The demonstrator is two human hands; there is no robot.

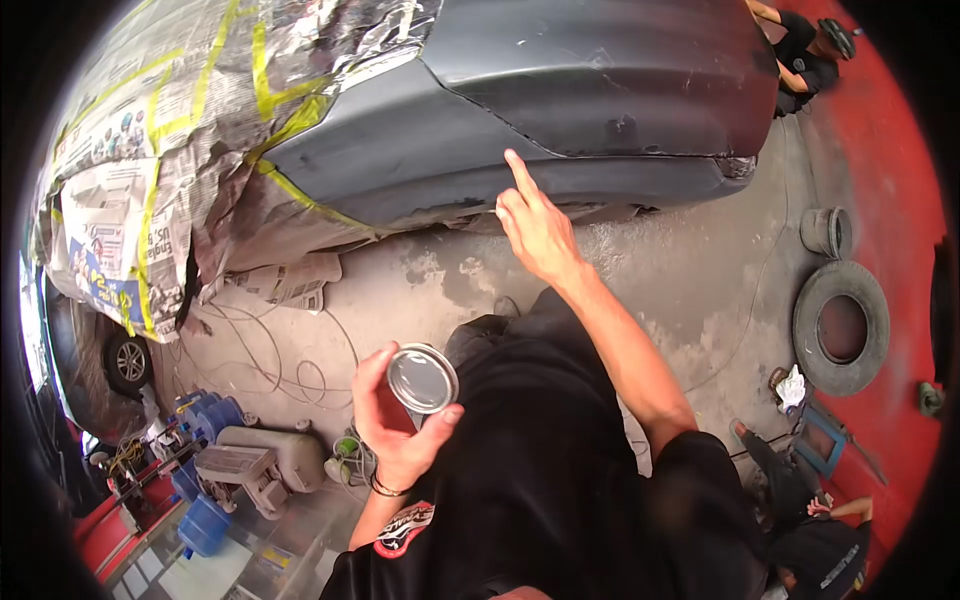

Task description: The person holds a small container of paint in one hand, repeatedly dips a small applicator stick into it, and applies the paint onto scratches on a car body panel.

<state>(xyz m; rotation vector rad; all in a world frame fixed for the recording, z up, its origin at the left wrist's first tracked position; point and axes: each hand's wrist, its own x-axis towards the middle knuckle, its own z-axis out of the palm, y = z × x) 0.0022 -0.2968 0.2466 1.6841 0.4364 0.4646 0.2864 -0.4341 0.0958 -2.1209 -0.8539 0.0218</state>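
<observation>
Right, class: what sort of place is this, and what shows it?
Probably a vehicle body and paint workshop: dark-grey curved car bodywork, printed newspaper sheets with bright yellow tape masking part of it, and a loose grey-black rubber tyre.

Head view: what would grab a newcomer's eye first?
The dark car across the top, covered in newspaper at left. Below it, the right grip points a finger towards it; left of centre, the left grip holds a round tin. At right sits a tyre.
</observation>
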